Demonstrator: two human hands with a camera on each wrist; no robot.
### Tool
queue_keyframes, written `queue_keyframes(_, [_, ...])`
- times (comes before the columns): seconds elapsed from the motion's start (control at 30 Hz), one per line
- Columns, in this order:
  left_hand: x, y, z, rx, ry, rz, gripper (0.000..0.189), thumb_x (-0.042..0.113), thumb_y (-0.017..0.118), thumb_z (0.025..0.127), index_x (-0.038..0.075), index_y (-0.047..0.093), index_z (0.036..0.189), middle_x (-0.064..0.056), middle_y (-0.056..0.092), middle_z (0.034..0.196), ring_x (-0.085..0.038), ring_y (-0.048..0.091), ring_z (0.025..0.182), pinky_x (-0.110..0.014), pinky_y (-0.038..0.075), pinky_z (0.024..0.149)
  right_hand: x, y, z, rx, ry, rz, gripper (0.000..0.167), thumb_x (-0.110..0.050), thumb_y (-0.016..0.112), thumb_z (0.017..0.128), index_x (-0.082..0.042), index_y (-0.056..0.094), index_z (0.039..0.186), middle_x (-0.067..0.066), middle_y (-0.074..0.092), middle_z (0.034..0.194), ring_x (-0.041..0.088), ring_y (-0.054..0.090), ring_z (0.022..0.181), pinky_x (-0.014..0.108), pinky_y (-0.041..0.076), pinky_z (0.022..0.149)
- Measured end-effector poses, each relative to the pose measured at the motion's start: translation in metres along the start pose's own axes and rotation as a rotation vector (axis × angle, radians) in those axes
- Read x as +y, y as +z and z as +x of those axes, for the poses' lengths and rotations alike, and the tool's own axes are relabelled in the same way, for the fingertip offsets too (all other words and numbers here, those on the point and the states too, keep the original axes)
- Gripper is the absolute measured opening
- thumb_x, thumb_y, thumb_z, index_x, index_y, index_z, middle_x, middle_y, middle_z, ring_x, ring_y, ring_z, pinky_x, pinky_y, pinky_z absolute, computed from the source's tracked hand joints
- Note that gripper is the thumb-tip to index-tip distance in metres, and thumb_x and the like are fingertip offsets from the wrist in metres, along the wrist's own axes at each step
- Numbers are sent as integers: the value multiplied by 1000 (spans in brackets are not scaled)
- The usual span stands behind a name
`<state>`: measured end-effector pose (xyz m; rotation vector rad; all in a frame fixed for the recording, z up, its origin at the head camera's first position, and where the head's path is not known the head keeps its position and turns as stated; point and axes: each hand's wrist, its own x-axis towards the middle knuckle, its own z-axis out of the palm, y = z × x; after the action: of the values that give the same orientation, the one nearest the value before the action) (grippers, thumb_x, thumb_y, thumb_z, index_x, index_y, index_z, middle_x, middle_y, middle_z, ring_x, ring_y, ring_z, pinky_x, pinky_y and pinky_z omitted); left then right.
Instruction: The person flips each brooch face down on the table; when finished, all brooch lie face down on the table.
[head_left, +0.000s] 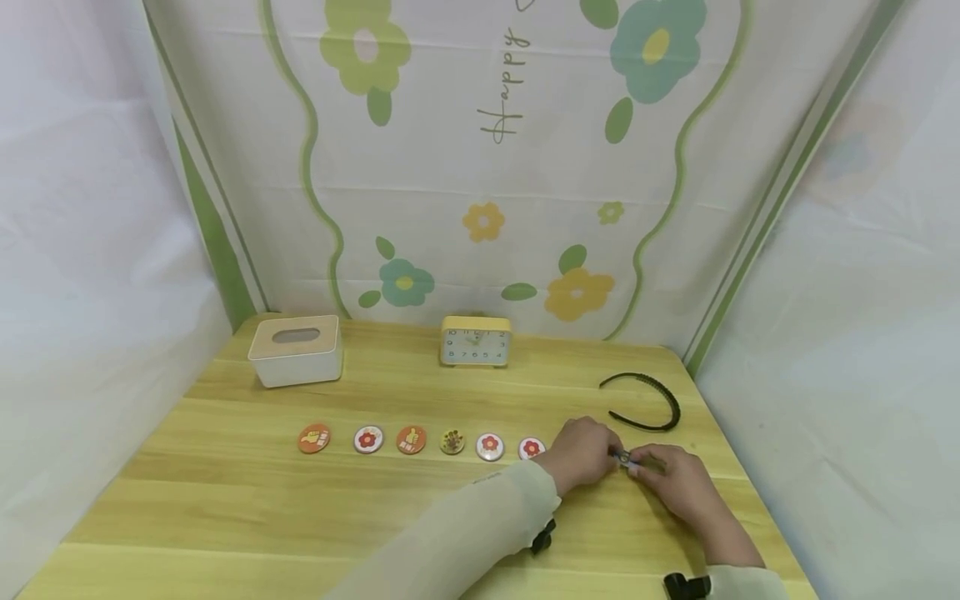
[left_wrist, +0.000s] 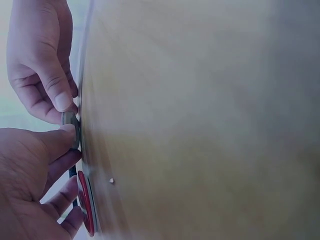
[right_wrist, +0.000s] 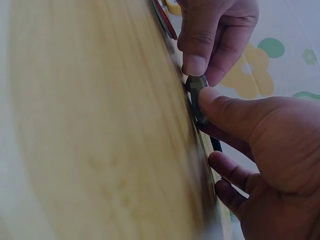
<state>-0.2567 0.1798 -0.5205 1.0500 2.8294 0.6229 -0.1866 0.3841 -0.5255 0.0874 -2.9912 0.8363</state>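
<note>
Both hands meet over the right part of the table around one small, dark grey-blue round badge (head_left: 624, 457), which the wrist views show nearly edge-on. My left hand (head_left: 581, 454) pinches one side of this badge (left_wrist: 76, 131) between thumb and finger. From the opposite side, the thumb and finger of my right hand (head_left: 678, 483) pinch it too. Close by the lower fingers of my left hand lies a red-rimmed badge (left_wrist: 86, 202), the right end of a row. The face of the pinched badge (right_wrist: 198, 100) is mostly hidden by the fingers.
Left of the hands runs a row of round badges: flower badges (head_left: 490, 447), orange thumbs-up badges (head_left: 411, 439) and a yellowish patterned badge (head_left: 452, 442). A black headband (head_left: 667, 400) lies beyond the right hand. Further back stand a yellow clock (head_left: 476, 342) and a tissue box (head_left: 300, 362).
</note>
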Motion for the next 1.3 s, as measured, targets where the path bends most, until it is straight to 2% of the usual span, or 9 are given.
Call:
queue_keyframes(0.17, [0,-2,1,13,26,44,18,39,70,108,44,84,118,28,77,120,4,69,117,-24,48,113,0,-1,1,29,-28,-11,18,-26,73,106,-26,81,122,8,78,133,47,65,134,70,51,108])
queue_keyframes(0.33, [1,-6,-1,16,26,59,21,40,66,110,46,83,119,28,77,120,6,70,110,-22,48,111,0,-2,1,41,-15,-11,21,-26,67,110,-25,81,125,11,77,134,47,66,132,68,53,106])
queue_keyframes(0.47, [2,-8,-2,18,18,64,21,40,65,110,46,83,119,27,78,117,6,70,103,-21,50,105,0,-1,1,62,-14,-20,22,-26,66,111,-21,80,128,11,78,132,46,68,130,67,54,105])
queue_keyframes(0.57, [2,-7,-2,21,-2,60,22,40,64,110,45,83,121,27,78,118,4,71,106,-21,52,103,0,1,2,81,-15,-15,24,-24,70,109,-18,78,131,10,79,130,43,70,127,64,56,104])
queue_keyframes(0.7, [2,-7,-2,19,-39,7,21,38,66,110,40,83,122,24,78,120,2,71,109,-20,54,99,-1,3,2,87,6,23,29,-21,77,104,-17,73,132,8,78,128,40,71,125,62,57,103])
queue_keyframes(0.83, [5,-9,-3,21,-68,-68,18,35,69,109,35,86,117,21,80,110,4,67,91,-17,54,84,-2,4,2,82,29,52,28,-19,80,101,-19,69,126,6,78,125,39,71,124,62,56,103])
queue_keyframes(0.93, [7,-10,-3,23,-81,-94,18,34,70,108,34,86,114,20,80,105,4,63,84,-16,52,79,-3,3,2,87,17,50,27,-16,81,99,-21,69,122,3,78,121,36,72,121,60,57,102])
queue_keyframes(1.13, [8,-9,-1,30,-73,-95,16,33,71,108,33,87,111,21,80,102,5,63,83,-14,51,77,-3,3,2,101,-34,20,27,-10,85,95,-22,72,116,-1,80,112,23,76,107,43,61,93])
queue_keyframes(1.3, [8,-8,-1,24,-88,-143,19,27,72,107,30,83,122,18,79,100,5,63,83,-16,51,76,-2,4,2,105,-35,12,28,-8,86,94,-21,72,116,-3,80,110,19,76,103,34,60,89])
